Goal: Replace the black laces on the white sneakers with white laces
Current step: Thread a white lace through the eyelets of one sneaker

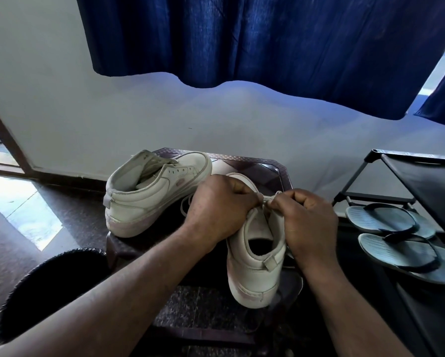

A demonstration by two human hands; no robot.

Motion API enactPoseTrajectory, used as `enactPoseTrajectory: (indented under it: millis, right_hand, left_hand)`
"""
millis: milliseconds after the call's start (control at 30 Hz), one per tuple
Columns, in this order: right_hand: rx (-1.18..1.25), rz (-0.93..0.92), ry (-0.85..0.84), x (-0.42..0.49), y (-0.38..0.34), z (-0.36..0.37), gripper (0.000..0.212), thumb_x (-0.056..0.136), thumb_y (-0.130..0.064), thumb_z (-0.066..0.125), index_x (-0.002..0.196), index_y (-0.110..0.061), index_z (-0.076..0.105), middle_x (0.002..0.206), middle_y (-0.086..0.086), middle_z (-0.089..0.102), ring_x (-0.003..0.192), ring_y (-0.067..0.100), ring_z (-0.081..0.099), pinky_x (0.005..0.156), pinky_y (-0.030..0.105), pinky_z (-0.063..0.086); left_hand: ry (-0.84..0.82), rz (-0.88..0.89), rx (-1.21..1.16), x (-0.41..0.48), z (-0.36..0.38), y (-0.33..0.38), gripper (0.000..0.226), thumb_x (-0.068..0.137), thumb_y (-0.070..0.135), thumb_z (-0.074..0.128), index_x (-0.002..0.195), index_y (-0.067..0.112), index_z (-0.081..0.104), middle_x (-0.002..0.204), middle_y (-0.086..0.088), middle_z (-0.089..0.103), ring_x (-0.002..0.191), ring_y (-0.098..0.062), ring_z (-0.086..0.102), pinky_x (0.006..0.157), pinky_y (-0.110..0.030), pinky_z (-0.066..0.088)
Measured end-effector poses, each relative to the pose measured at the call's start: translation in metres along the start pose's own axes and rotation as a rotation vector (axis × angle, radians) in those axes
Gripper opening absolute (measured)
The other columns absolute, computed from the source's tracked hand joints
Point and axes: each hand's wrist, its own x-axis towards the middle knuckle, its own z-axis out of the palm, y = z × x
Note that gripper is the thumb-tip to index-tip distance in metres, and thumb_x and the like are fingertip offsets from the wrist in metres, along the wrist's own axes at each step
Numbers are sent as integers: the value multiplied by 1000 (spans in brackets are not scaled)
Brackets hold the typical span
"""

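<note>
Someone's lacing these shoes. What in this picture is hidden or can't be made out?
- Head view: front and eyelets of the near sneaker, covered by the left hand and right hand.
- How the white lace is threaded or knotted: only a short stretch shows between the hands.
- The other eyelet row of the far sneaker, turned away from the camera.
- The shoe rack holding flip-flops, cut off by the right edge.

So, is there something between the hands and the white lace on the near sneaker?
Nothing visible does. The left hand and the right hand already pinch the white lace above the near sneaker. The other sneaker lies further left on the stool, not between them.
</note>
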Motion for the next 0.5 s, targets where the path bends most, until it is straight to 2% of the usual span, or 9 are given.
enactPoseTrajectory:
  millis: [133, 233, 267, 300, 333, 400, 433, 500]
  right_hand:
    - [5, -10, 6, -5, -2, 1, 17, 82, -24, 76, 64, -22, 77, 62, -11, 69, 65, 3, 61, 63, 22, 44]
    - [75, -9, -18, -9, 0, 3, 47, 88, -44, 76, 54, -15, 59, 50, -11, 52, 54, 10, 48, 58, 26, 39]
    - [146, 22, -46, -10, 1, 4, 56, 88, -53, 74, 54, -12, 55, 51, -8, 49, 56, 15, 47, 61, 31, 42]
    - [208, 60, -75, -8, 2, 5, 58, 86, -59, 71, 56, -12, 59, 55, -2, 55, 61, 22, 53, 66, 37, 48]
    - [227, 91, -104, -5, 4, 6, 52, 86, -60, 70, 62, -14, 69, 62, 1, 66, 70, 27, 63, 77, 44, 55]
    - [181, 93, -164, 1, 8, 8, 22, 87, -42, 75, 76, -24, 80, 77, -3, 77, 86, 20, 71, 94, 53, 56]
    - [179, 88, -189, 3, 9, 8, 10, 84, -34, 77, 78, -27, 81, 81, -4, 78, 87, 18, 71, 95, 55, 56]
    - [210, 113, -236, 5, 12, 8, 4, 79, -26, 77, 78, -28, 80, 85, -1, 79, 88, 22, 72, 96, 57, 57]
  left_hand:
    - [-5, 27, 39, 2, 0, -1, 21, 82, 39, 82, 66, 26, 78, 60, 0, 69, 56, -11, 55, 69, -45, 60]
    - [-17, 39, 96, 4, -5, -1, 27, 86, 39, 81, 66, 20, 76, 55, 3, 63, 54, -9, 51, 66, -38, 55]
    - [-21, 41, 100, 5, -8, -1, 27, 86, 38, 81, 67, 19, 76, 56, 3, 64, 55, -8, 51, 65, -36, 54]
    - [-31, 36, 95, 6, -10, -1, 25, 87, 37, 81, 70, 19, 78, 61, 3, 67, 56, -7, 54, 66, -33, 54]
    - [-46, 29, 88, 7, -13, -1, 23, 87, 36, 81, 72, 19, 79, 66, 3, 72, 59, -5, 57, 66, -30, 54]
    - [-74, 23, 88, 8, -15, -1, 21, 87, 36, 82, 75, 19, 81, 72, 5, 75, 61, 0, 59, 63, -21, 50]
    - [-81, 26, 91, 8, -16, -2, 21, 87, 37, 82, 76, 19, 81, 71, 6, 75, 59, 1, 58, 59, -16, 47]
    - [-89, 35, 93, 8, -15, -2, 20, 86, 38, 83, 75, 21, 81, 68, 8, 73, 56, 4, 56, 54, -10, 43]
